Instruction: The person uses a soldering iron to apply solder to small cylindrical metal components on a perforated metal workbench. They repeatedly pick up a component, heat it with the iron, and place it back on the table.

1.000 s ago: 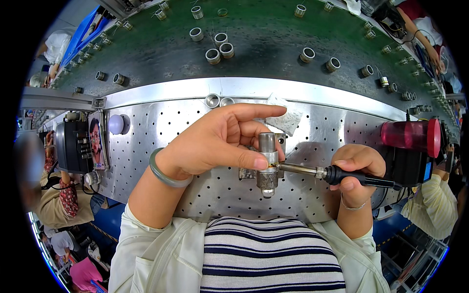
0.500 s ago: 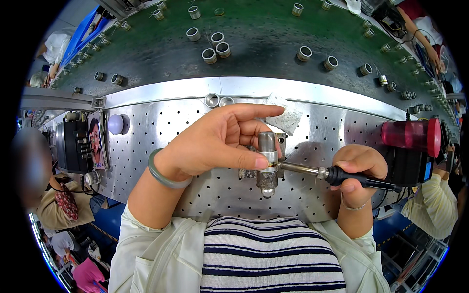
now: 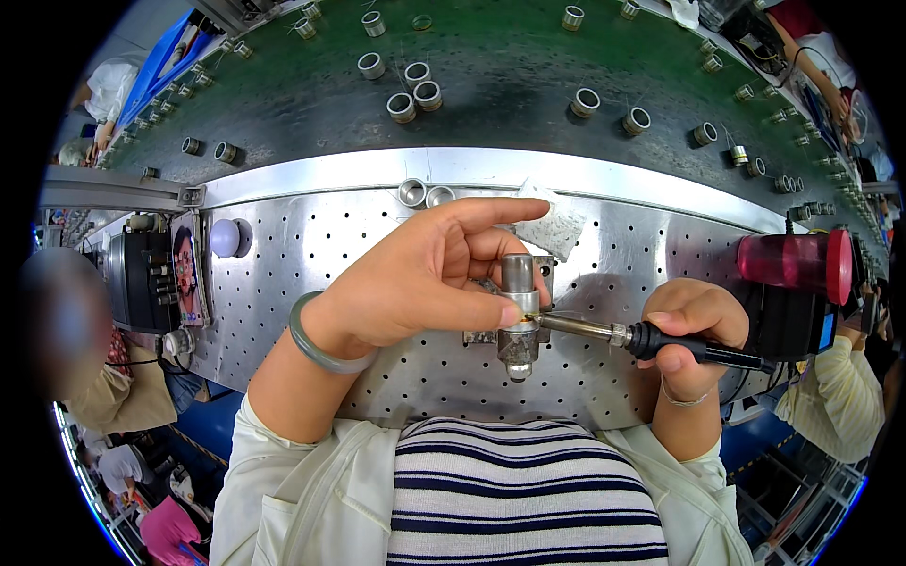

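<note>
In my right hand (image 3: pixel 698 330) is a soldering iron (image 3: pixel 670 342) with a black handle, gripped between thumb and fingers. Its metal tip points left and meets the side of a stepped metal cylinder (image 3: pixel 518 274), close to my left thumb. My left hand (image 3: pixel 425 274) has its thumb pressed on the ring around the cylinder's middle, the index finger stretched out above and other fingers curled behind. The cylinder lies over a small metal fixture (image 3: pixel 545 268), partly hidden by my hand. A thin wire shows by the iron's tip.
Beyond the perforated metal worktop (image 3: pixel 283 274) runs a green conveyor belt (image 3: pixel 500 104) carrying several metal rings (image 3: pixel 401 108). Two rings (image 3: pixel 411 192) stand at the worktop's far edge, near a whitish cloth (image 3: pixel 557 229). A purple ball (image 3: pixel 224 239) sits left, a pink container (image 3: pixel 793 264) right. Co-workers sit both sides.
Both hands, the iron and the cylinder hold almost the same place, with only a tiny shift. The iron's tip stays against the cylinder.
</note>
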`<state>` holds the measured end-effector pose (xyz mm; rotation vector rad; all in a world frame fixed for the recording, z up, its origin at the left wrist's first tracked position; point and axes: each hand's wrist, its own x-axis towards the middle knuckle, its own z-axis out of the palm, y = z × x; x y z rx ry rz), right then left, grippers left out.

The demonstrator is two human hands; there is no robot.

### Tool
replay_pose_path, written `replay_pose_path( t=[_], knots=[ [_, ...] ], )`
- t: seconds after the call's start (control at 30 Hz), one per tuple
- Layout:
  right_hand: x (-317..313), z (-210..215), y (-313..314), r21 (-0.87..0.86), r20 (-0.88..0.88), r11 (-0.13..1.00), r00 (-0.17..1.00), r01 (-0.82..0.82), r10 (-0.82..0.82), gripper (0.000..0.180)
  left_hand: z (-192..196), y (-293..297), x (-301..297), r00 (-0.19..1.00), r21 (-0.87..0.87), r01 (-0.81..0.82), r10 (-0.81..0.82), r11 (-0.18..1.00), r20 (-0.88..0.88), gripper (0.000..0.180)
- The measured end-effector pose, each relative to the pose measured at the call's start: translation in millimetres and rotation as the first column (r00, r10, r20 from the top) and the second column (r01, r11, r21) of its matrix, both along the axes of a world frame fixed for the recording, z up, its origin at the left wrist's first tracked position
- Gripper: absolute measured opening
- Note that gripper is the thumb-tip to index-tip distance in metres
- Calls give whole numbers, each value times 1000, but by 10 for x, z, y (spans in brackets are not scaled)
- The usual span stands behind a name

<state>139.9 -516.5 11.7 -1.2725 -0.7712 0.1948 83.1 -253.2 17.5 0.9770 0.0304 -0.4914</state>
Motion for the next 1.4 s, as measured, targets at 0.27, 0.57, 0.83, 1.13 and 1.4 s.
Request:
replay_pose_path(
  t=[0.27,0.57,0.83,1.13,1.4],
  knots=[
    [6,64,48,124,-131,977,979,175,-159,30,-159,126,51,996,-139,46,-35,989,77,74],
    [46,-28,-84,38,-204,958,941,284,-271,33,146,1016,354,698,505,-706,361,497,619,39],
    [104,-133,12,-5,-254,967,935,255,-248,29,-426,3266,505,685,617,-462,186,-637,704,29],
    [120,-131,-36,-62,-236,953,923,296,-302,28,17,2264,485,629,636,-752,100,-173,771,31],
    [87,-102,-66,-10,-250,965,934,263,-257,24,34,750,-35,754,752,-549,-171,366,634,17]
  ],
)
